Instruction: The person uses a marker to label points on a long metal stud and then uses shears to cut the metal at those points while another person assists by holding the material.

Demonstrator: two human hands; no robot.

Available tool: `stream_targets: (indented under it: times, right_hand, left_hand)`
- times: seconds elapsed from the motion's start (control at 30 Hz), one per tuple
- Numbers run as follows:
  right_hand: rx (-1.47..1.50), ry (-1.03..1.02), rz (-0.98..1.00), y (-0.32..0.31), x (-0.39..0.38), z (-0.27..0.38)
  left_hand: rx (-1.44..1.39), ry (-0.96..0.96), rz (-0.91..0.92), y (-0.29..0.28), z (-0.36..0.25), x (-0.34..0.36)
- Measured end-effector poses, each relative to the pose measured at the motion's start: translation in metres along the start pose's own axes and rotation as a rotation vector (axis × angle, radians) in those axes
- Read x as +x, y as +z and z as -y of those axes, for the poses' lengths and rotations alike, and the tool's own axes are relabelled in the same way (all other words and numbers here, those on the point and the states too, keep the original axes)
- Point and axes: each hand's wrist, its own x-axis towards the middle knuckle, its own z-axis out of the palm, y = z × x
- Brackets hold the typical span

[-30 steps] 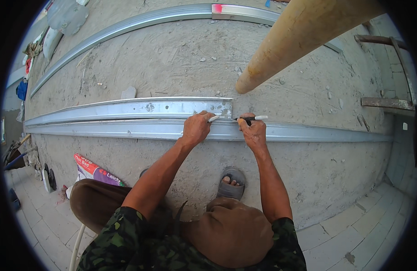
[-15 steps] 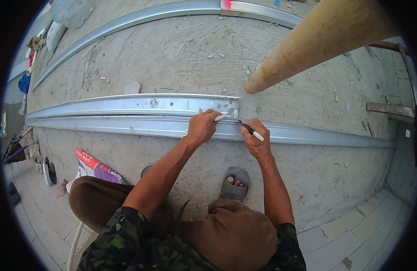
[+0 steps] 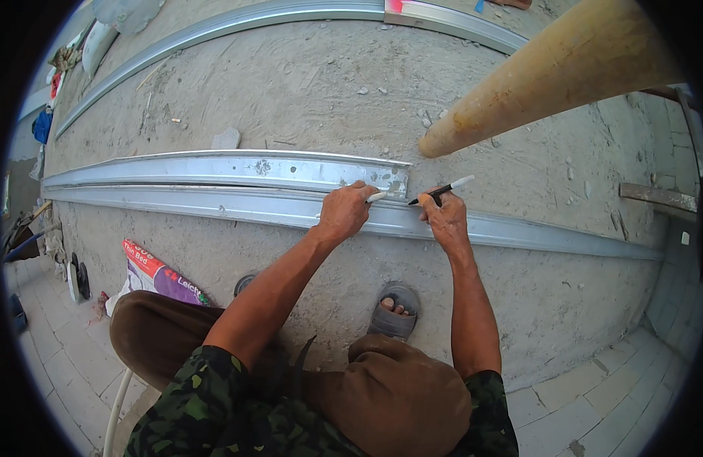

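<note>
The metal rails (image 3: 237, 171) are shiny silver, the pen (image 3: 441, 190) is black with a white end, the big pole (image 3: 549, 72) is yellowish tan, the shirt (image 3: 214, 411) has green camouflage spots, and the floor (image 3: 305, 84) is sandy grey.

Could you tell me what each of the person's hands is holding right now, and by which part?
The right hand grips a marker pen near its tip. The left hand pinches a small white piece, apparently the cap, by one end.
</note>
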Motion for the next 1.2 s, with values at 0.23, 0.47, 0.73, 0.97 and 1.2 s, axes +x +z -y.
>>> stream_targets:
  times: [0.23, 0.47, 0.73, 0.97, 1.2]
  right_hand:
    - [0.013, 0.119, 0.080, -0.002, 0.012, 0.003]
    - [0.026, 0.178, 0.094, -0.002, 0.021, 0.005]
    - [0.046, 0.218, 0.085, -0.001, 0.023, 0.003]
    - [0.087, 0.118, 0.081, -0.003, 0.013, 0.004]
    - [-0.041, -0.033, 0.136, -0.003, 0.006, -0.002]
  left_hand:
    - [-0.018, 0.011, 0.012, 0.000, 0.001, -0.001]
    - [-0.019, -0.020, 0.011, 0.000, 0.001, 0.000]
    - [-0.007, 0.003, 0.005, 0.000, 0.001, 0.000]
    - [-0.025, -0.012, 0.006, -0.002, 0.000, 0.000]
    - [-0.050, -0.013, 0.001, -0.003, 0.000, 0.000]
